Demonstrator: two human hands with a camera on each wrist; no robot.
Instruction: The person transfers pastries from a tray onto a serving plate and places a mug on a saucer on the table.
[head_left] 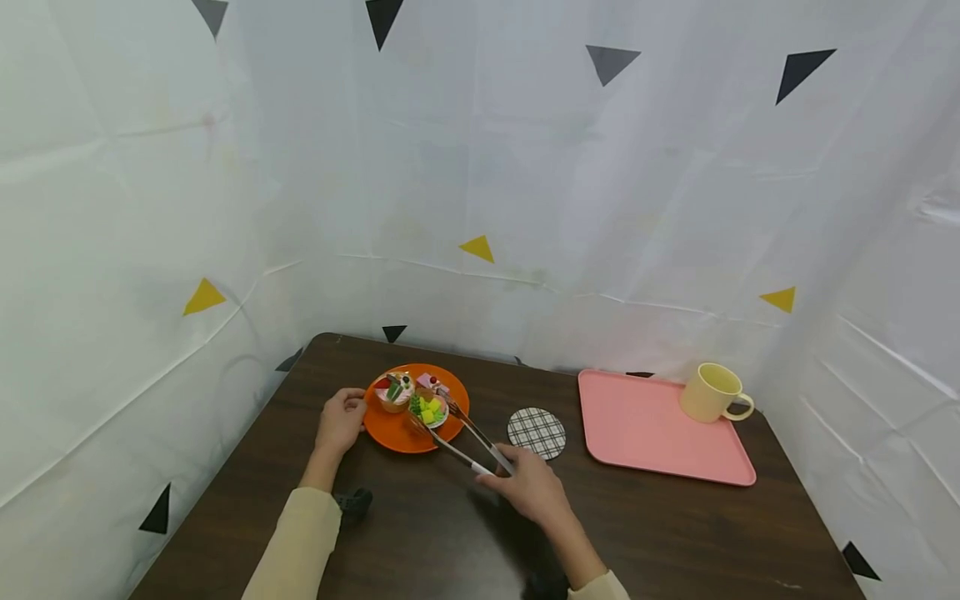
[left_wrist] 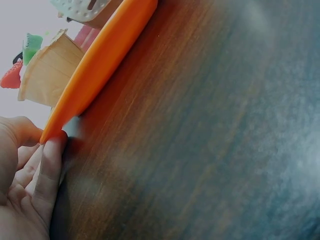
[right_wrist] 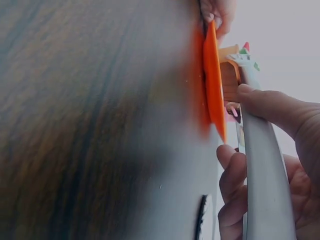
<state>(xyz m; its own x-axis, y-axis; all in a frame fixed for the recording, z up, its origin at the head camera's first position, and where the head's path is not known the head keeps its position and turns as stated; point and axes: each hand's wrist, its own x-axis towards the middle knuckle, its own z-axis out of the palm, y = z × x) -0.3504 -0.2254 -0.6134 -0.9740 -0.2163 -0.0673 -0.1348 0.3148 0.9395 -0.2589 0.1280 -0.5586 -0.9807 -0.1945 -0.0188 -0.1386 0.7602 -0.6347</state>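
Note:
An orange plate (head_left: pixel 397 436) on the brown table carries several small toy-like cakes. Among them are a tart with green and yellow topping (head_left: pixel 427 410), a cupcake with red and green bits (head_left: pixel 393 390) and a pink cake piece (head_left: pixel 433 383). My left hand (head_left: pixel 341 423) pinches the plate's left rim between thumb and fingers, plain in the left wrist view. With my right hand (head_left: pixel 531 485) I grip metal tongs (head_left: pixel 474 433); their tips stand either side of the green-and-yellow tart. Whether the tips press on it I cannot tell.
A round checked coaster (head_left: pixel 537 432) lies right of the plate. Farther right is a pink tray (head_left: pixel 645 425) with a yellow mug (head_left: pixel 710 393) at its back right corner. White sheeting (head_left: pixel 540 183) hangs behind the table (head_left: pixel 420 533) and at its sides.

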